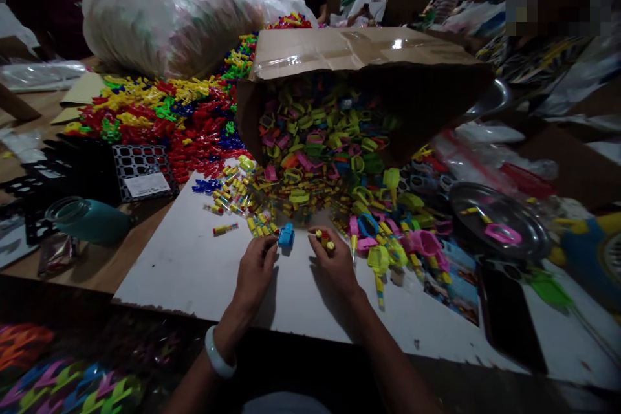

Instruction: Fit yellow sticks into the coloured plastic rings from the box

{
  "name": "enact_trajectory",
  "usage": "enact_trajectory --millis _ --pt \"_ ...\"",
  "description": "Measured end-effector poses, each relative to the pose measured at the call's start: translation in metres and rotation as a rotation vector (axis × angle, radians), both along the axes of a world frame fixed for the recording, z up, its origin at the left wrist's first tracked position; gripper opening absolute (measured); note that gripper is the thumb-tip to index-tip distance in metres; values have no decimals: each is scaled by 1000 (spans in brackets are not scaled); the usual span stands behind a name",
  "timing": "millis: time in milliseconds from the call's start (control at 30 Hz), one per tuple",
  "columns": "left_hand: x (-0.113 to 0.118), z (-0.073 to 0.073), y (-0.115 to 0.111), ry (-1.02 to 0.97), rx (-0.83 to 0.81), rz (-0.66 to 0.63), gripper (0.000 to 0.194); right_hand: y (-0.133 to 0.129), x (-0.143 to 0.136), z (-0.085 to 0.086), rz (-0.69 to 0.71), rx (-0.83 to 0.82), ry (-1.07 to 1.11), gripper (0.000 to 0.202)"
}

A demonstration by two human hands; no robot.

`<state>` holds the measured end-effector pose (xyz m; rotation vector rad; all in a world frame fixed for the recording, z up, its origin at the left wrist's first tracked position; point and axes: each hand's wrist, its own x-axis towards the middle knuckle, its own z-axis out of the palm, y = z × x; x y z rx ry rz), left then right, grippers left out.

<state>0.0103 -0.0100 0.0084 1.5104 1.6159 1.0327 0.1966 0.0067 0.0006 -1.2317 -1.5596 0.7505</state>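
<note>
A small blue plastic piece (286,235), perhaps a toy watch, is at the fingertips of my left hand (255,268). Those fingers are pinched together at its left edge. My right hand (336,262) is closed around a few small yellow-and-red tubes (325,239), their ends poking out by the thumb. Just beyond both hands, more small labelled tubes (262,226) lie loose on the white board (184,259). Yellow-green, pink and blue plastic pieces (381,259) are scattered to the right. A tipped cardboard box (359,48) opens toward me, full of such pieces.
Heaped red, yellow, blue and green plastic parts (194,116) lie behind left, below a bulging plastic bag (160,13). A teal jar (92,220) stands left. Toward the right are a metal bowl (528,242) and a dark phone (512,317). Several people are in the background.
</note>
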Motion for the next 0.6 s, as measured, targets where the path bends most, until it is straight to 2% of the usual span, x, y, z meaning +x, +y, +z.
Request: enact_trajectory --millis 67,133,200,267,367,500,533,600 --pt "2 -1 -1 11 -5 -11 22 2 1 5 157 92 -159 24" --pt "4 -2 -1 36 9 -16 23 5 -4 8 308 135 -401 43" --pt "5 -3 -1 50 14 5 25 9 -11 8 340 129 -610 50" --pt "5 -2 0 6 -36 50 30 10 -14 6 310 140 -694 40" --pt "2 5 1 -95 -180 75 39 4 -14 -1 298 226 -626 29" --pt "9 15 0 -307 -399 -97 45 -15 -18 -9 234 357 -375 29" --pt "12 16 -1 -381 -419 -123 45 -21 -20 -9 219 367 -310 29" --pt "18 15 -4 -497 -401 -87 41 -29 -24 -6 249 330 -195 30"
